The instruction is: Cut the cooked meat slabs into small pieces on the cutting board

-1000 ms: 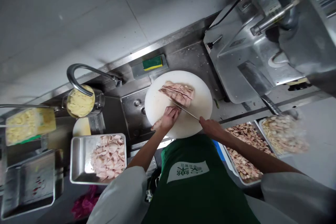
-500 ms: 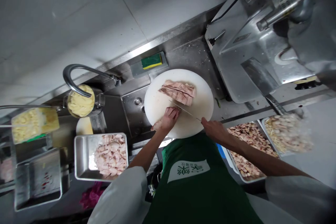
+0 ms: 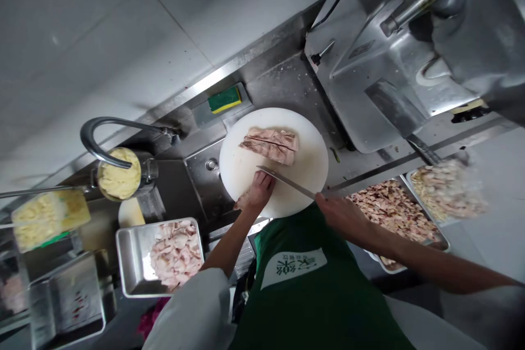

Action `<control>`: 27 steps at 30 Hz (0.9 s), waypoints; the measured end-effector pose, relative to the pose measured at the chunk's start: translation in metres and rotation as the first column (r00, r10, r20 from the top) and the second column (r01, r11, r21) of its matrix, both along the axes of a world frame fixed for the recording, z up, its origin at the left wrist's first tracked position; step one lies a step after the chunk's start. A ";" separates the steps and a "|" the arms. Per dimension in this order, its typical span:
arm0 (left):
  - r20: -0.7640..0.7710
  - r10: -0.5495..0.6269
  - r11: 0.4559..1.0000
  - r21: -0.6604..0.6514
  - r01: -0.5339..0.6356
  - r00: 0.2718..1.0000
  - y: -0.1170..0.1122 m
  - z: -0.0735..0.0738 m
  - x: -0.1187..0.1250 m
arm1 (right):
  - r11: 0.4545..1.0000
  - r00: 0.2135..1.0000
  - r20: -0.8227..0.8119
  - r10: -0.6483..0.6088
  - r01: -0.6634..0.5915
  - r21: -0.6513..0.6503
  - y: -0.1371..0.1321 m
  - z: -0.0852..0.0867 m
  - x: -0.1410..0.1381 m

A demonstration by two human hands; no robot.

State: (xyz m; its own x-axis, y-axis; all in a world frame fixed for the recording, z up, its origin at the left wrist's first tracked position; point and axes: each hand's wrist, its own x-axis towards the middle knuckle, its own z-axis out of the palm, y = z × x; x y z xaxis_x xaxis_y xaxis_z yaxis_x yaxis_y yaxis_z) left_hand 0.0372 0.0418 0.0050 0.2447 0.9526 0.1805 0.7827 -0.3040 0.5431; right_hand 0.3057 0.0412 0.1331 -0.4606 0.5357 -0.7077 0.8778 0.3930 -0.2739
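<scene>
My right hand (image 3: pixel 331 210) is closed around the handle of a long knife (image 3: pixel 289 181), its blade slanting up and left over the round white cutting board (image 3: pixel 305 188). The blade's tip end lies beside the fingers of my left hand (image 3: pixel 261 188). Those fingers are curled down on a piece of meat (image 3: pixel 241 200), mostly hidden under the hand and showing only at its left side. Farther back on the board lie strips of pale pink meat (image 3: pixel 271 143), side by side with a dark gap between them.
Left stands a metal tray (image 3: pixel 133 279) with sliced meat, below a curved faucet (image 3: pixel 92 147) and a pot of pale yellow food (image 3: pixel 121 175). A sponge (image 3: pixel 225 99) lies behind the board. Right are a metal machine (image 3: pixel 356 93), a cleaver (image 3: pixel 397 109) and a tray of chopped meat (image 3: pixel 394 213).
The knife blade has turned so that its broad side shows more. My left hand stays on the meat. The whole view has shifted and tilted slightly.
</scene>
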 end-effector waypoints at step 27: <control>0.067 0.027 0.998 0.046 -0.030 0.997 -0.004 -0.004 -0.001 | 0.995 0.991 -0.119 0.065 -0.056 0.078 0.037 -0.035 -0.059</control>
